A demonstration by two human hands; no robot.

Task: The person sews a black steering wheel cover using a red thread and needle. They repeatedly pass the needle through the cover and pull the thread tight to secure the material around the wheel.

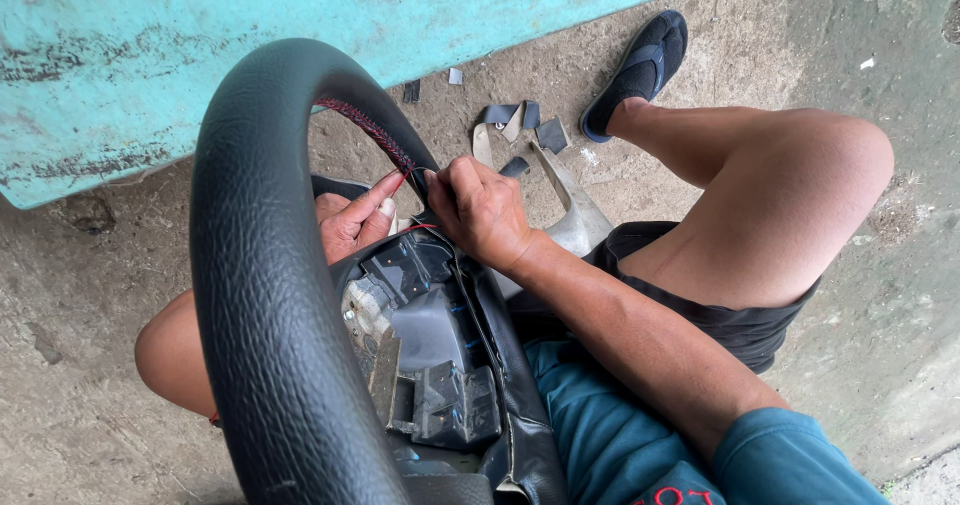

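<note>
Red thread (425, 227) runs as a thin line just under the fingertips of the right hand (480, 210), which are pinched tight together at the inner edge of the steering wheel (255, 265); whether a needle sits between them is too small to tell. Pressed against those fingertips from the other side is the left hand (350, 220), palm turned up, its fingers curled loosely around the inner edge of the rim, with one fingertip touching the spot where the right hand pinches. Just above both sets of fingers, a line of red stitching (365, 130) climbs along the inside of the rim, joining the edges of the black leather cover (235, 165) wrapped over the wheel. Directly below the fingers sits the bare grey plastic hub (425, 355), with a loose flap of black leather hanging beside it. The wheel stands tilted in the person's lap, leaning between the knees. Farther out, beyond the knuckles of the right hand, small dark leather scraps (530, 125) lie scattered on the dirt floor (870, 295), and beyond them a foot in a black sandal (640, 65). Above the wheel, a worn turquoise panel (300, 25) stands well apart from the hands.
</note>
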